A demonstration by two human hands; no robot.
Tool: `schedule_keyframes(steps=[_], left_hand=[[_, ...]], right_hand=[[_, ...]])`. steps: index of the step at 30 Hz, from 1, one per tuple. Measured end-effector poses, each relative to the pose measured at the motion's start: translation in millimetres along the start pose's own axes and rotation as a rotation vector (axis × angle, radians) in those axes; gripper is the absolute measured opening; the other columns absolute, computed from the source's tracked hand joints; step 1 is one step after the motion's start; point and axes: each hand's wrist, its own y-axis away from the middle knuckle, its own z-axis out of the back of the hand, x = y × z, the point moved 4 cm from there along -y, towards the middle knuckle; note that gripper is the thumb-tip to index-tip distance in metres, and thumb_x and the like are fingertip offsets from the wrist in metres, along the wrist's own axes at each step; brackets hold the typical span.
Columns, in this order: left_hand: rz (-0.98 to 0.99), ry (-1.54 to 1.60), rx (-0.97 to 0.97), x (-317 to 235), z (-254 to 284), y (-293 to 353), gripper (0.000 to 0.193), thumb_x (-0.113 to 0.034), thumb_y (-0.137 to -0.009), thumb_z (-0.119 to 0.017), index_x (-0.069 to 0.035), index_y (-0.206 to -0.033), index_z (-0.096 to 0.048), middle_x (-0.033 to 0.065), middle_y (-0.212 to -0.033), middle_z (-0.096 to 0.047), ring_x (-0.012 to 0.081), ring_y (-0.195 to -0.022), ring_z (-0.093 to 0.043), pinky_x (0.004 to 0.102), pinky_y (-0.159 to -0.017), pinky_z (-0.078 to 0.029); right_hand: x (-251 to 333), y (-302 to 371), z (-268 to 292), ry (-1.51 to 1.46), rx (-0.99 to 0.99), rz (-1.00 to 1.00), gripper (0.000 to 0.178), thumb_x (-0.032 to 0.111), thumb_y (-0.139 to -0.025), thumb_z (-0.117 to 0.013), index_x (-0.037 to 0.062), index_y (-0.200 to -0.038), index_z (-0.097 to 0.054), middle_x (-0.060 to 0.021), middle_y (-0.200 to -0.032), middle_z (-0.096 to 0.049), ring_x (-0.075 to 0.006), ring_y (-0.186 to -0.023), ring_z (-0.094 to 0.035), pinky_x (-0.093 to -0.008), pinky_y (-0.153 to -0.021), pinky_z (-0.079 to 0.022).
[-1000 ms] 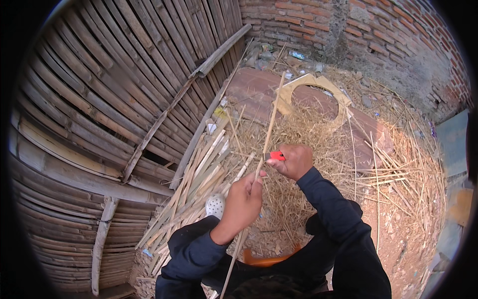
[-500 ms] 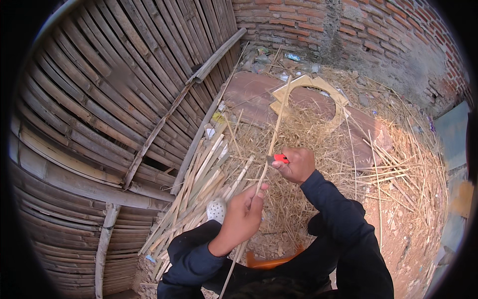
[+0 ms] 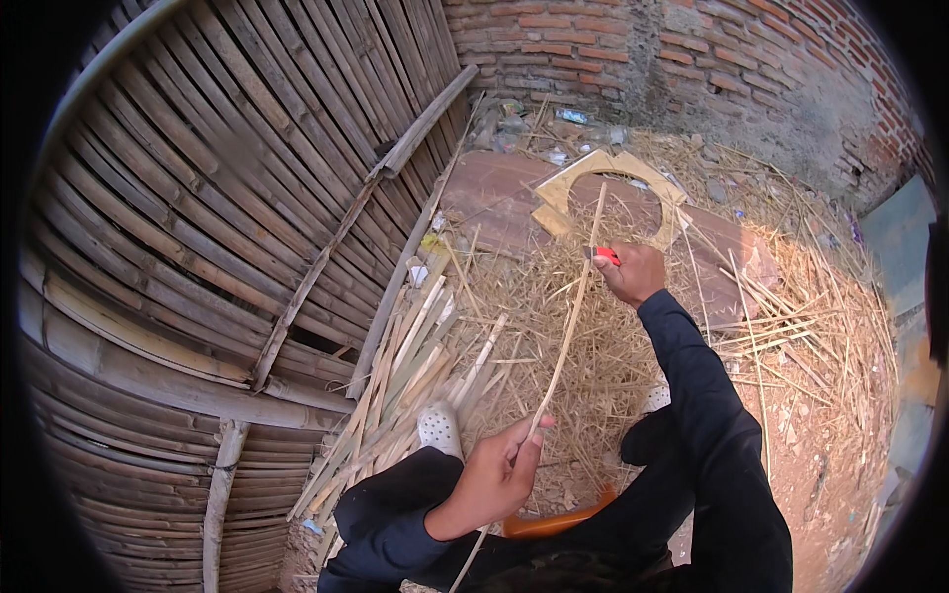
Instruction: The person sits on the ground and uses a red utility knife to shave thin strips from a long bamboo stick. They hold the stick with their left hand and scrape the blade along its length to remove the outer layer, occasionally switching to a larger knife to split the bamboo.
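A long thin bamboo strip (image 3: pixel 565 361) runs from below my lap up and away from me, its far tip near the wooden ring. My left hand (image 3: pixel 494 472) is closed around its lower part, thumb on top. Farther along, my right hand (image 3: pixel 635 271) grips a red-handled cutter knife (image 3: pixel 606 256), with the blade against the strip near its far end. Most of the knife's handle is hidden in my fingers.
Split bamboo pieces (image 3: pixel 395 381) lie in a heap at left beside a bamboo slat wall (image 3: pixel 198 198). Shavings (image 3: pixel 534 346) cover the ground. Beyond lie a brown board (image 3: pixel 484 193) and a pale wooden ring (image 3: pixel 563 188), before a brick wall (image 3: pixel 554 40). An orange stool edge (image 3: pixel 559 526) shows beneath me.
My right hand with the knife has slid away from me along the strip, toward its far end. My left hand has shifted slightly down and right, and the strip's far end has swung right.
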Motion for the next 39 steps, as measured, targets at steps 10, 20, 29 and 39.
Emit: schedule_keyframes(steps=[10,20,29,39], left_hand=[[0.007,-0.021,0.042,4,-12,8,0.029,-0.013,-0.1,-0.045,-0.002,-0.125,-0.054,-0.0101,-0.06,-0.033,-0.0015,-0.054,-0.029,0.0201,-0.047,-0.022],[-0.09,-0.082,0.288,2,-38,32,0.028,-0.01,-0.099,-0.046,-0.004,-0.124,-0.056,-0.0078,-0.057,-0.035,-0.0004,-0.051,-0.033,0.0203,-0.047,-0.027],[0.115,0.256,-0.084,27,25,4,0.03,-0.017,-0.101,-0.044,0.0,-0.123,-0.053,-0.0085,-0.059,-0.036,0.0001,-0.047,-0.027,0.0192,-0.044,-0.022],[0.012,0.213,-0.216,7,29,-19,0.031,-0.016,-0.1,-0.045,0.001,-0.125,-0.053,-0.0089,-0.06,-0.038,-0.0005,-0.049,-0.029,0.019,-0.044,-0.022]], right_hand=[[-51,-11,12,0.111,-0.071,0.04,0.06,0.066,-0.085,-0.047,0.0099,-0.067,-0.059,-0.0128,-0.059,-0.06,-0.0333,-0.055,-0.06,-0.0443,-0.049,-0.044],[-171,10,39,0.24,0.015,-0.698,0.074,0.07,-0.089,-0.03,0.0068,-0.086,-0.069,-0.0256,-0.078,-0.064,-0.0437,-0.08,-0.062,-0.0525,-0.071,-0.046],[-176,67,17,0.345,0.888,-0.569,0.077,0.069,-0.088,-0.034,0.0031,-0.104,-0.069,-0.0277,-0.109,-0.062,-0.039,-0.105,-0.06,-0.0456,-0.09,-0.045],[90,34,61,-0.358,0.285,0.088,0.049,0.055,-0.085,-0.058,0.0076,-0.074,-0.062,-0.0117,-0.058,-0.058,-0.0318,-0.055,-0.06,-0.0415,-0.049,-0.045]])
